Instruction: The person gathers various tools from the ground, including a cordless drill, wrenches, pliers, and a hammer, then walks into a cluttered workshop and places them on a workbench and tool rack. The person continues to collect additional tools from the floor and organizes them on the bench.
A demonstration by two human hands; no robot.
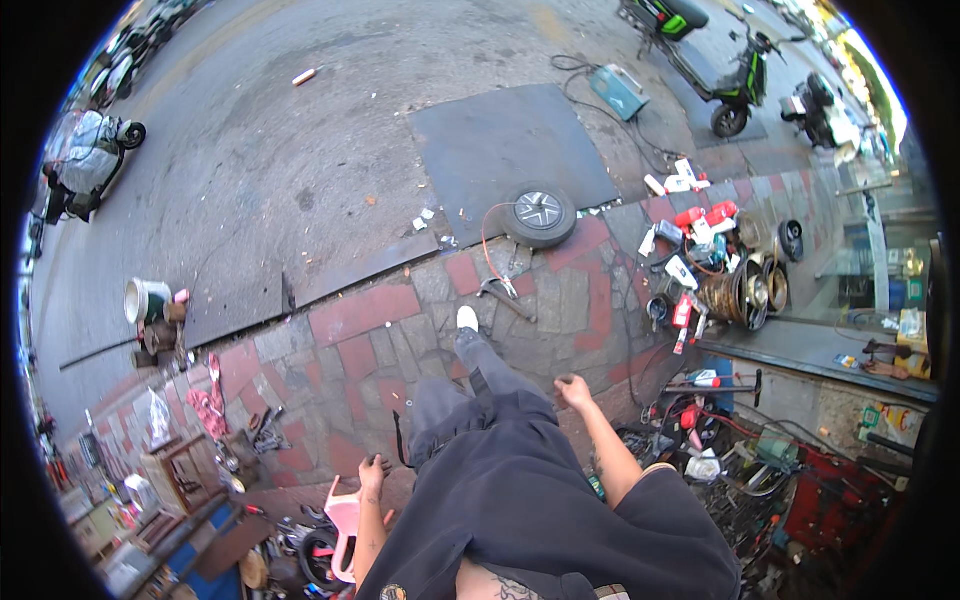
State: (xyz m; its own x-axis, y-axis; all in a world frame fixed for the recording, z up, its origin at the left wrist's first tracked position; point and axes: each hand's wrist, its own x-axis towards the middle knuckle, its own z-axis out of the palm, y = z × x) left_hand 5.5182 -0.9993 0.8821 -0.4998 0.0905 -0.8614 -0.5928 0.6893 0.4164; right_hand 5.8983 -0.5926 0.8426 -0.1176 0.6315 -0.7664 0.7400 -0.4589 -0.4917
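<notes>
Bucket (151, 302), contents unclear, beyond left hand (374, 472)

Matt rubber tyre (543, 238), smooth metallic-looking hub (538, 209), rough stone paving (566, 296) (rather uneven), smooth plastic seat (343, 514)

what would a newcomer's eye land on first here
Probably the wheel, lying at the lower edge of the dark sheet, just above the picture's middle. Next, perhaps the black-and-green scooter at upper right, bright against the grey road. Then the pink chair at lower left, close to the person's left hand.
</notes>
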